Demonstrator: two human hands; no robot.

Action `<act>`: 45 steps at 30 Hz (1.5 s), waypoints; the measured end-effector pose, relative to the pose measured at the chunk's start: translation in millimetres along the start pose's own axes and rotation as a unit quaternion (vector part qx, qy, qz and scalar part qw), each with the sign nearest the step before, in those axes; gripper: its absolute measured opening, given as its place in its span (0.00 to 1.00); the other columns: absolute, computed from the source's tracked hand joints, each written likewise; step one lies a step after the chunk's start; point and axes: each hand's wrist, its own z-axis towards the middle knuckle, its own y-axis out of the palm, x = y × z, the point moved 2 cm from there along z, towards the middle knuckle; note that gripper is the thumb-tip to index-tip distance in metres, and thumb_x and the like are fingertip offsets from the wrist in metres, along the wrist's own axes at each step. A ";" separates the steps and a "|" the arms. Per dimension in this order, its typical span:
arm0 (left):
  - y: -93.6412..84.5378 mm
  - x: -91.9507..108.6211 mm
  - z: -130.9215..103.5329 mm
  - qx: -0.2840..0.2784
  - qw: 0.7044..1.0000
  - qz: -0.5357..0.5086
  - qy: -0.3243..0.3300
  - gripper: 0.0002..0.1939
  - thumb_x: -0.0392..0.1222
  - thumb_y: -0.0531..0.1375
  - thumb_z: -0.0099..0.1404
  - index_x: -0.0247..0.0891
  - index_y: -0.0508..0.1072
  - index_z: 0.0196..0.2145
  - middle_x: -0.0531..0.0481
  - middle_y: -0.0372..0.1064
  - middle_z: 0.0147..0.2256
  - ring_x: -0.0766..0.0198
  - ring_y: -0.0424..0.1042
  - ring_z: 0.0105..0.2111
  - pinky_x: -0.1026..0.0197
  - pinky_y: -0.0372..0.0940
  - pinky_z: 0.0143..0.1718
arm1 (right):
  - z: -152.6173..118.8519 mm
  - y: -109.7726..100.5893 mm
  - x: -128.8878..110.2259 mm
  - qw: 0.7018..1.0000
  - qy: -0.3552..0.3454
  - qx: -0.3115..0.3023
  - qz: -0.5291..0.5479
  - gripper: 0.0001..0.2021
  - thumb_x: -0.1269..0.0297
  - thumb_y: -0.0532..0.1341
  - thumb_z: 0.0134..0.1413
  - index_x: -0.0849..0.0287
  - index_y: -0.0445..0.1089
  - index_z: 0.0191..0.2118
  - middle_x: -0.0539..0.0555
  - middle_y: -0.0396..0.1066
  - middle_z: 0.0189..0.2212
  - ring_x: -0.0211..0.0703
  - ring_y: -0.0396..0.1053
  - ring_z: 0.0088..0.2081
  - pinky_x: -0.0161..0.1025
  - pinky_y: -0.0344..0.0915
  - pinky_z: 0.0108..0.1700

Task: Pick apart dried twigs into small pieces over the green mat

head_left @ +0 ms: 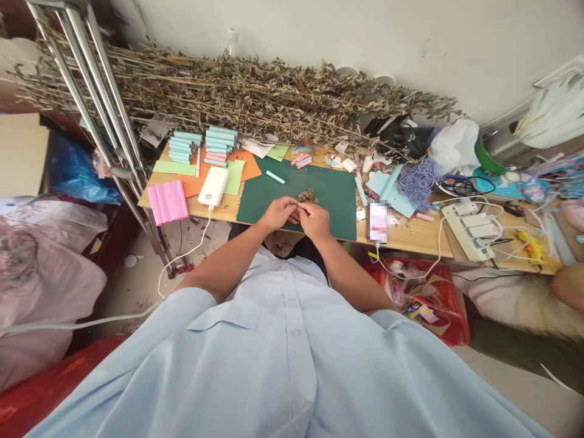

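My left hand (279, 214) and my right hand (314, 219) meet over the front part of a dark green mat (296, 176). Between my fingertips both hands pinch a small bit of dried plant. A clump of dried leaves (308, 196) lies on the mat just beyond my right hand. Farther back on the mat rests a light blue paper roll (275, 177). My fingers are bent and closed on both hands, and the bit they hold is mostly hidden.
Dried stalks (274, 91) line the wall behind. Blue rolls (221, 141), a white power bank (213, 186) and pink paper (167, 202) lie left; a phone (378, 222), purple yarn (418, 182) and a power strip (469, 228) lie right. A person's arm (568, 289) shows far right.
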 end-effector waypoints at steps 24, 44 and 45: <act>-4.4 -8.8 5.1 0.035 0.997 -0.067 0.024 0.20 0.38 0.69 0.63 0.28 0.74 0.51 0.49 0.76 0.27 0.62 0.79 0.27 0.60 0.76 0.32 | -2.5 4.0 5.3 0.985 0.098 0.025 0.141 0.12 0.57 0.65 0.57 0.55 0.81 0.42 0.55 0.82 0.43 0.49 0.79 0.44 0.47 0.75 0.52; -1.6 5.5 -3.7 -0.007 0.999 -0.042 -0.024 0.07 0.34 0.63 0.65 0.28 0.74 0.40 0.45 0.77 0.26 0.61 0.80 0.24 0.63 0.74 0.27 | 0.1 9.1 10.8 0.958 0.205 0.002 0.201 0.10 0.58 0.65 0.48 0.56 0.79 0.33 0.52 0.79 0.27 0.47 0.77 0.30 0.44 0.77 0.38; -2.4 5.3 -3.7 -0.002 0.998 -0.057 -0.022 0.07 0.35 0.64 0.65 0.28 0.73 0.40 0.45 0.77 0.26 0.60 0.80 0.24 0.62 0.74 0.27 | 0.9 11.9 13.7 0.942 0.235 0.021 0.239 0.10 0.57 0.66 0.47 0.57 0.79 0.33 0.51 0.79 0.26 0.47 0.77 0.29 0.45 0.77 0.37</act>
